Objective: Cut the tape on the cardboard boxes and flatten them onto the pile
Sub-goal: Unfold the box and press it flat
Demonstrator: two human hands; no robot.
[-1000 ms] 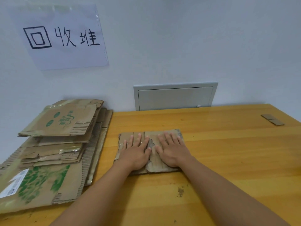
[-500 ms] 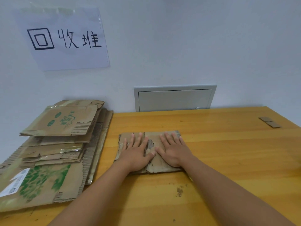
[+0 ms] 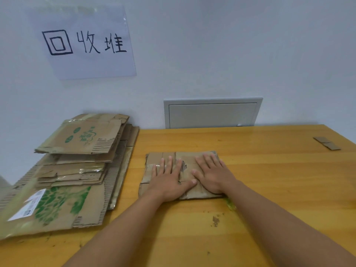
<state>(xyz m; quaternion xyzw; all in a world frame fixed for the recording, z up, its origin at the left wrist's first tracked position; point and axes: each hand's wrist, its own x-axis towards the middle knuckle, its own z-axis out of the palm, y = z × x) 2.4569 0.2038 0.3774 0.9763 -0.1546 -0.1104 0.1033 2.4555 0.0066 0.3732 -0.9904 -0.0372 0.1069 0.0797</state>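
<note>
A small flattened cardboard box point(image 3: 189, 159) lies on the wooden table point(image 3: 269, 180) in front of me, with strips of clear tape on it. My left hand point(image 3: 169, 180) presses flat on its left half, fingers straight and spread. My right hand point(image 3: 212, 174) presses flat on its right half the same way. To the left sits the pile of flattened boxes point(image 3: 77, 164), several layers high, some with green print and a white label.
A paper sign point(image 3: 84, 43) with handwritten characters hangs on the wall above the pile. A grey wall panel point(image 3: 212, 114) sits behind the table. A small cardboard scrap point(image 3: 326, 143) lies at the far right. Brown stains mark the table near me.
Both hands stay pressed flat on the small box; my left thumb has spread slightly toward the right hand. The view has shifted a little.
</note>
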